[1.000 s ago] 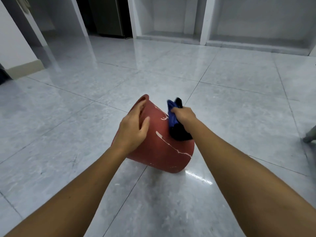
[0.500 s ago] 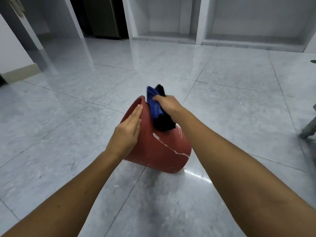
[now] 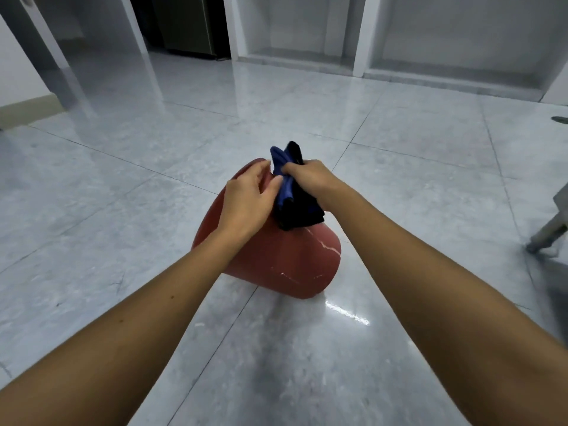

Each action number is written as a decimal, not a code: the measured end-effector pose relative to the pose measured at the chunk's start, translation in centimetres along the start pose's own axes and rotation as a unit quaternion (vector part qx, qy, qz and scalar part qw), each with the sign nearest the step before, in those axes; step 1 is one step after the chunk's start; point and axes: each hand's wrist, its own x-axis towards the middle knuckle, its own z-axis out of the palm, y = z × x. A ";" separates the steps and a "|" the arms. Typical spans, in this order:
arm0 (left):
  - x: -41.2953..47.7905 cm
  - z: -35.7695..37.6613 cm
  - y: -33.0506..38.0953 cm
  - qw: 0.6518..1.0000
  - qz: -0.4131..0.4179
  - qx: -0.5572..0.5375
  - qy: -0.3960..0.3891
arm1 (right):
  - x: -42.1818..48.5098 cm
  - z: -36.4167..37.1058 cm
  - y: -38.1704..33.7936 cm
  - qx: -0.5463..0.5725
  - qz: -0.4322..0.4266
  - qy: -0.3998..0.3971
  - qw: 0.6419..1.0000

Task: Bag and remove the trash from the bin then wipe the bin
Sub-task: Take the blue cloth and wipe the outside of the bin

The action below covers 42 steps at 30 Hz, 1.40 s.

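Observation:
A red plastic bin (image 3: 285, 259) with pale scratch marks lies tipped on its side on the tiled floor, its mouth turned away from me and its base toward me. My right hand (image 3: 310, 175) is closed around a bunched blue and black cloth (image 3: 295, 204) pressed on the bin's upper side near the rim. My left hand (image 3: 247, 199) rests over the bin's upper left side, fingers curled at the rim, thumb touching the cloth. The bin's inside is hidden.
Glossy grey floor tiles (image 3: 153, 186) spread all around. A grey metal furniture leg (image 3: 550, 232) stands at the right edge. White wall niches (image 3: 356, 41) line the far wall and a dark doorway (image 3: 184, 26) opens at the back left.
My right hand slid the cloth up the bin's side from the middle toward the rim. My left hand shifted up to the rim and now touches the cloth. The bin rolled slightly.

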 end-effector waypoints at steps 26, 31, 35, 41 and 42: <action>-4.4 -3.3 -1.8 0.997 0.010 -0.005 -0.074 | -2.2 -4.4 9.9 -0.190 0.173 0.113 0.960; -2.6 -1.5 0.7 0.998 -0.022 0.003 -0.065 | -2.1 -1.8 5.2 -0.153 0.042 0.074 0.985; -1.2 -0.1 2.5 0.991 -0.039 -0.081 -0.103 | -1.9 -1.8 4.2 -0.110 -0.004 0.072 0.991; -6.9 -2.3 -2.2 0.983 0.070 0.127 -0.115 | -3.4 -6.5 12.4 -0.159 0.192 0.119 0.961; -7.2 -2.5 -2.6 0.985 0.067 0.132 -0.094 | -3.5 -6.6 12.4 -0.143 0.192 0.111 0.964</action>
